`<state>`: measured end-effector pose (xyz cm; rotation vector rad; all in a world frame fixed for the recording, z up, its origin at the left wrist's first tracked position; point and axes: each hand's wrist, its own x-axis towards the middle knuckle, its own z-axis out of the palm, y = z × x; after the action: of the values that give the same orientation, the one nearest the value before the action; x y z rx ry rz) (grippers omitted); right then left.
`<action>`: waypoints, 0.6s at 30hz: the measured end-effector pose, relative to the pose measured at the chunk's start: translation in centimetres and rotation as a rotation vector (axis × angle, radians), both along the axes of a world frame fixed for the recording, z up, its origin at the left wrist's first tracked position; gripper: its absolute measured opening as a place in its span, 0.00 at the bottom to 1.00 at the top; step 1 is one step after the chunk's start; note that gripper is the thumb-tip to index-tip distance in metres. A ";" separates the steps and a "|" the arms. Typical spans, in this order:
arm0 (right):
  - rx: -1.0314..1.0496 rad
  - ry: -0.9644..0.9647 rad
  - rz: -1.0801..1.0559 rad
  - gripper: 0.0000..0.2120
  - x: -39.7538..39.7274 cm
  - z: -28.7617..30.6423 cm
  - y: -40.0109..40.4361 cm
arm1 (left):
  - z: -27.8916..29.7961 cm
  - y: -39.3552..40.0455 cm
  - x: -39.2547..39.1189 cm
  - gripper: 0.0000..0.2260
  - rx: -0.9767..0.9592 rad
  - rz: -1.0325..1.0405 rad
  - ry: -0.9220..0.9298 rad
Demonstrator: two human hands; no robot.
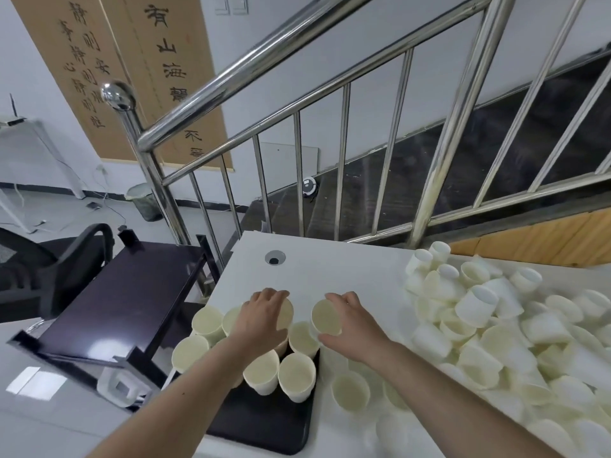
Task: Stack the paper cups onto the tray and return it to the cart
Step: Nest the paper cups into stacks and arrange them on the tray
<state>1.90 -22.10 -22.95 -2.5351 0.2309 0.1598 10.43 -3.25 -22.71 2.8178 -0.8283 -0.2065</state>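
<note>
Both hands reach over the far end of a black tray (264,421) that lies on the white surface (330,262), near its left edge. The left hand (264,320) has its fingers curled round a paper cup (285,314), gripping it from the side with the open mouth tipped toward the right. The right hand (352,322) holds a second cup (325,317) the same way, fingers over the top and thumb below, its mouth tipped toward the left; the two cups face each other, close but apart.

Below the hands, upright cups (296,375) stand packed together on the tray, rims touching; the near part of the tray is bare. A few more upright cups (350,390) stand on the surface just beside the tray's right edge. Farther right, a loose heap of cups (496,325) lies tumbled on the surface, many on their sides.

To the left of the surface stands a dark cart (122,299), its top shelf flat and bare. Behind it runs a steel stair railing (264,64), and a black office chair (49,259) sits at far left.
</note>
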 end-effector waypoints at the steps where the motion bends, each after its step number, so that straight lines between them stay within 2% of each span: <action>1: -0.004 0.012 0.003 0.37 0.6 -0.1 0.7 | -0.1 0.4 0.6 0.31 0.004 -0.009 0.016; 18: -0.031 0.167 -0.027 0.38 4.0 -2.6 3.9 | -2.9 1.1 4.6 0.31 0.034 -0.166 0.152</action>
<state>5.90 -18.23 -25.58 -2.5496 0.3358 0.3604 14.99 -2.15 -25.66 2.7221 -1.0320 -0.4576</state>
